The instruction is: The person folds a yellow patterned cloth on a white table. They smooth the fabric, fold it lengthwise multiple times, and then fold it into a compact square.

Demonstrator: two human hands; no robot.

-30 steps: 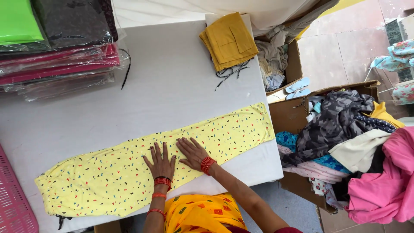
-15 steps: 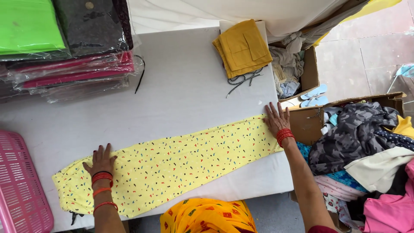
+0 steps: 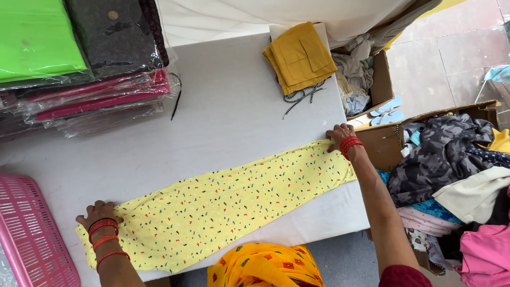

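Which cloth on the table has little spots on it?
The long yellow cloth under both hands; the folded mustard cloth is plain.

Bright, even daylight; soft shadows, sharp focus.

One yellow printed cloth (image 3: 223, 207), one pink basket (image 3: 32, 234), two cardboard boxes (image 3: 383, 85).

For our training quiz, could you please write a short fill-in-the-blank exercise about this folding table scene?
1. The left hand and right hand press opposite ends of a long ____ printed cloth.
2. The basket at the table's left edge is ____.
3. The folded mustard garment lies on the ____ table.

Missing words: yellow; pink; white
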